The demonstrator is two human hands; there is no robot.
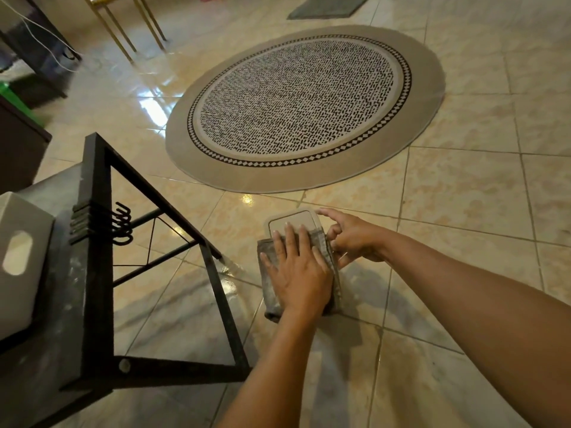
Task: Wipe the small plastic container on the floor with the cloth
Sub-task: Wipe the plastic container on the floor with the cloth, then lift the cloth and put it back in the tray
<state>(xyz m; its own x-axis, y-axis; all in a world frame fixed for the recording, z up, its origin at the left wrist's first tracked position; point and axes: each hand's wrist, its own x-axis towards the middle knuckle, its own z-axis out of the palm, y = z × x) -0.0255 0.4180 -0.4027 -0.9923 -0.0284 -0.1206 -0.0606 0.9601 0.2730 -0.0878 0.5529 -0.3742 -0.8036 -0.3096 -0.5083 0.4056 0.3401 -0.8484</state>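
Observation:
A small beige plastic container [292,220] with a rounded rectangular lid lies on the tiled floor, low in the middle of the head view. A grey folded cloth [268,284] covers its near half. My left hand [298,270] lies flat on the cloth, fingers spread and pointing away, pressing it down on the container. My right hand [350,237] holds the container's right edge, thumb and fingers pinched around the side by the cloth's corner. The container's near part is hidden under cloth and hand.
A black metal frame [102,242] with hooks stands just left of the container, a grey box [21,257] on its shelf. A round patterned rug [302,106] lies beyond. Chair legs [123,29] and dark furniture sit far left.

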